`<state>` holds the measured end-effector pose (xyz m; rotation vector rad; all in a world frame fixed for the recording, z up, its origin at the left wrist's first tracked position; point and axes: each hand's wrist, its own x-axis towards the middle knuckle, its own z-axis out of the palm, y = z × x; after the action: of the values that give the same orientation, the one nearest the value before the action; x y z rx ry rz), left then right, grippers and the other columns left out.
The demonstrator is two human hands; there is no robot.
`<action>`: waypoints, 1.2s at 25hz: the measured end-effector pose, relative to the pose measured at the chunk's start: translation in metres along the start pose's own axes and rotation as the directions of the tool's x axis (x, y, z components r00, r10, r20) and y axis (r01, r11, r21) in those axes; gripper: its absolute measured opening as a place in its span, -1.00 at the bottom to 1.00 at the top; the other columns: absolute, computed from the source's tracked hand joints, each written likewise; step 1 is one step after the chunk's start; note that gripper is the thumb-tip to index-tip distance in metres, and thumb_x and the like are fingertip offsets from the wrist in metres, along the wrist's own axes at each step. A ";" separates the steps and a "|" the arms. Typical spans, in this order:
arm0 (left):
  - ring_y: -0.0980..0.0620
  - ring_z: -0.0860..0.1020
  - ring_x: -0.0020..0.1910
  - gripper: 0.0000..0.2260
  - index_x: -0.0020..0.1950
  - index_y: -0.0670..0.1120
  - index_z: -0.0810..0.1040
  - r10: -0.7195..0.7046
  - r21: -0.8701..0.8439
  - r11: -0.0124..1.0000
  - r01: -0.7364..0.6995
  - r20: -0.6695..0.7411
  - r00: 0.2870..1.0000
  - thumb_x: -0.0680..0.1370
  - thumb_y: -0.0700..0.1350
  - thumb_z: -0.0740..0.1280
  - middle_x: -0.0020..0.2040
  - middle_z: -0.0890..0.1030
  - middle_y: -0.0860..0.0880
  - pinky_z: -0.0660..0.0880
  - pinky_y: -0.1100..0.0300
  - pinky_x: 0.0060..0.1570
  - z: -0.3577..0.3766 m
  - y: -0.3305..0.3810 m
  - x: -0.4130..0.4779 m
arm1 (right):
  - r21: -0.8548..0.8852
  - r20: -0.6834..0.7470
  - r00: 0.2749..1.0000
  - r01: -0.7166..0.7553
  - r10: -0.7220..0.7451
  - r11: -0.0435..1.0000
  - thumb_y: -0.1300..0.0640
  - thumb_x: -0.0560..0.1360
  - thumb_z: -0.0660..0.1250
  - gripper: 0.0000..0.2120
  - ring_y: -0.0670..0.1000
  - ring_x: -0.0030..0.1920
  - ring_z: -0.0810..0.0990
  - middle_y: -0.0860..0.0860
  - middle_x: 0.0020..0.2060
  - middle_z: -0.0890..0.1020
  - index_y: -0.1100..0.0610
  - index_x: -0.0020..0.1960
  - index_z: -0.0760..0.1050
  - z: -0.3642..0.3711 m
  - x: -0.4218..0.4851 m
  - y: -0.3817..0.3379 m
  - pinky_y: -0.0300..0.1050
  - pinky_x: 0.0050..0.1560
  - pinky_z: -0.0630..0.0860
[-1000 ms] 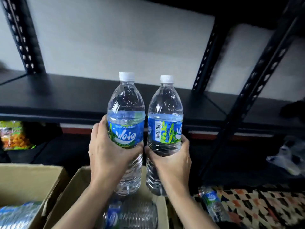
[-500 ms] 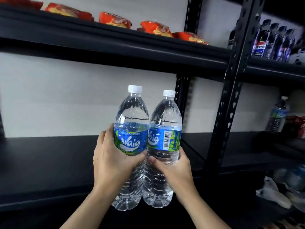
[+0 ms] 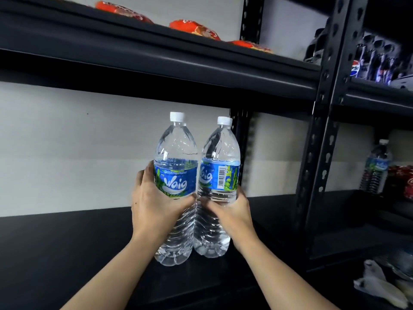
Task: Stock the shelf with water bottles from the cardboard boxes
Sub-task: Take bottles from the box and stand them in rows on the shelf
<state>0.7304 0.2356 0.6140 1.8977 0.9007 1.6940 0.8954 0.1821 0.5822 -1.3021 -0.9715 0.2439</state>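
Both bottles have come up from the boxes, now out of view, and hang upright over the dark shelf (image 3: 55, 253), so setting them down looks like my next step. My left grip (image 3: 156, 204) is wrapped round the left bottle (image 3: 176, 142) at its label. The right bottle (image 3: 221, 148), touching it, is clamped in my right grip (image 3: 232, 211). Whether the bases rest on the board yet, I cannot tell. Overhead, the upper shelf (image 3: 156, 59) with red snack packets (image 3: 194, 29) leaves headroom. Rightward, the upright post (image 3: 319, 153) stands near; beyond it another water bottle (image 3: 376, 168) already stands.
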 end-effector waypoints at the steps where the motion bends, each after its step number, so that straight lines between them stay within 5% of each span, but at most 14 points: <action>1: 0.47 0.37 -0.15 -0.22 0.31 0.01 0.44 -0.001 -0.011 1.000 0.001 -0.014 1.000 0.14 -0.02 0.67 0.05 0.45 0.10 0.28 0.59 -0.15 0.005 -0.005 0.007 | -0.004 -0.014 1.000 -0.004 0.004 1.000 0.08 0.20 0.69 -0.44 -0.16 -0.07 0.70 -0.10 -0.10 0.73 0.05 0.13 0.54 0.003 0.014 0.008 -0.19 0.05 0.57; 3: 0.50 0.38 -0.15 -0.22 0.31 -0.01 0.45 -0.018 -0.019 1.000 0.017 -0.036 0.999 0.14 -0.04 0.67 0.06 0.47 0.06 0.28 0.58 -0.15 0.014 -0.016 0.020 | -0.011 -0.056 0.998 -0.030 0.029 1.000 -0.06 0.13 0.68 -0.31 -0.11 -0.03 0.69 -0.08 -0.05 0.72 0.03 0.17 0.50 0.011 0.039 0.023 -0.07 0.12 0.58; 5: 0.31 0.35 -0.19 -0.22 0.30 -0.01 0.45 -0.036 0.004 0.999 0.037 -0.044 0.998 0.15 -0.01 0.67 0.08 0.48 0.04 0.25 0.47 -0.10 0.019 -0.025 0.031 | 0.005 -0.108 0.992 -0.059 0.059 0.998 -0.12 0.07 0.67 -0.23 -0.06 0.00 0.69 -0.06 0.00 0.70 0.02 0.20 0.48 0.018 0.057 0.038 0.03 0.17 0.58; 9: 0.28 0.28 -0.14 -0.25 0.26 -0.05 0.47 0.041 0.052 0.998 -0.039 -0.034 0.999 0.12 -0.03 0.67 0.00 0.43 0.08 0.19 0.47 -0.11 0.025 -0.040 0.040 | 0.016 -0.127 0.991 -0.051 0.053 0.999 0.13 0.18 0.68 -0.35 -0.05 -0.03 0.70 -0.03 -0.02 0.71 0.07 0.18 0.48 0.025 0.080 0.061 0.06 0.16 0.59; 19: 0.08 0.44 0.07 -0.26 0.24 -0.06 0.48 0.097 0.071 0.993 -0.096 -0.019 0.995 0.11 -0.03 0.66 0.00 0.46 0.09 0.21 0.47 -0.08 0.031 -0.050 0.043 | -0.131 0.181 0.976 -0.095 0.118 0.987 0.03 0.22 0.67 -0.17 -0.07 0.21 0.58 -0.12 0.13 0.62 -0.05 0.34 0.27 0.009 0.084 0.062 0.04 0.36 0.42; 23: 0.12 0.42 0.07 -0.24 0.27 -0.04 0.47 0.071 0.077 0.995 -0.070 -0.018 0.997 0.12 -0.04 0.66 0.04 0.47 0.07 0.21 0.46 -0.08 0.033 -0.047 0.038 | -0.346 -0.042 0.992 -0.124 0.117 0.930 -0.31 0.00 0.61 0.31 0.04 0.41 0.21 0.01 0.38 0.26 -0.09 0.54 -0.06 0.025 0.048 0.064 0.02 0.44 0.23; 26: 0.15 0.40 0.03 -0.22 0.29 -0.05 0.46 0.059 0.078 0.995 -0.056 -0.027 0.998 0.13 -0.04 0.66 0.08 0.49 0.02 0.22 0.46 -0.09 0.037 -0.048 0.032 | -0.486 -0.216 0.971 -0.201 0.106 0.850 -0.13 0.18 0.62 0.23 0.15 0.33 0.24 0.10 0.35 0.22 -0.10 0.54 -0.17 0.055 0.023 0.069 0.03 0.31 0.35; 30: 0.26 0.31 -0.11 -0.25 0.25 -0.05 0.47 0.069 0.096 0.993 -0.066 -0.028 0.997 0.12 -0.03 0.66 0.03 0.49 0.03 0.21 0.46 -0.10 0.042 -0.051 0.033 | -0.447 -0.295 0.953 -0.206 0.074 0.871 -0.02 0.25 0.61 0.05 0.15 0.28 0.35 0.08 0.28 0.35 -0.02 0.52 0.02 0.061 0.043 0.087 -0.02 0.21 0.39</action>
<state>0.7643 0.2982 0.5947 1.9892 0.9546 1.7532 0.9084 0.2790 0.5227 -1.8089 -0.7215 -0.0716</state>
